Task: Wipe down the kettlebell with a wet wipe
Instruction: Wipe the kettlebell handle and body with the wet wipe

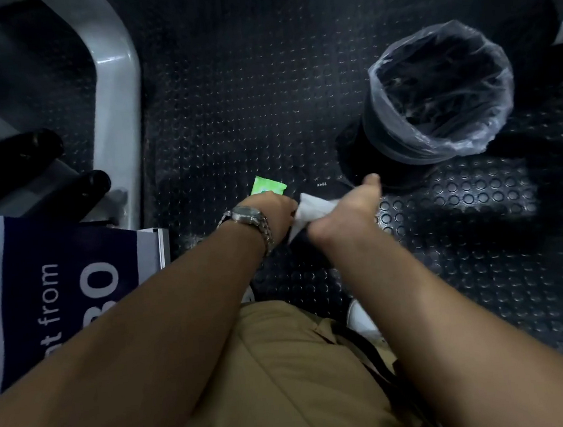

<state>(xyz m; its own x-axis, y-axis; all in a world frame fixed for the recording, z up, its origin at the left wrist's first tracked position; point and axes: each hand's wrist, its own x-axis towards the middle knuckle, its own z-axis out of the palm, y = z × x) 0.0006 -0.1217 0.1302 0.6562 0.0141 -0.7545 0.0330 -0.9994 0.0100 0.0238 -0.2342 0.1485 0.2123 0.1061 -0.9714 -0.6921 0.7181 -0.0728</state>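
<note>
Black studded rubber covers the floor [260,77], and the kettlebell [322,188] stands on it near the middle, just ahead of the person's feet. It is as dark as the rubber, so little shows but a small white weight mark on its top; its outline is hard to make out.

A white wipe [310,210] lies over the near side of the kettlebell, between the two hands. The right hand [348,210] is on the wipe's right end, thumb stretched out toward the bin, with the cloth bunched into the hand below the thumb; it grips the wipe. The left hand [273,214] is at the wipe's left edge, touching it, knuckles up and fingers turned down out of sight, so I cannot tell whether they pinch the cloth or only press on it. A metal watch [253,221] sits on the left wrist.

A green packet [267,184] lies flat on the floor just beyond the left hand. A black bin [433,95] lined with a clear plastic bag stands toward the far right of the floor, close behind the kettlebell. A grey metal frame [118,108] runs along the left edge, with a blue and white sign [58,303] nearer. Tan trousers [288,367] and a white shoe [362,319] show at the near edge.
</note>
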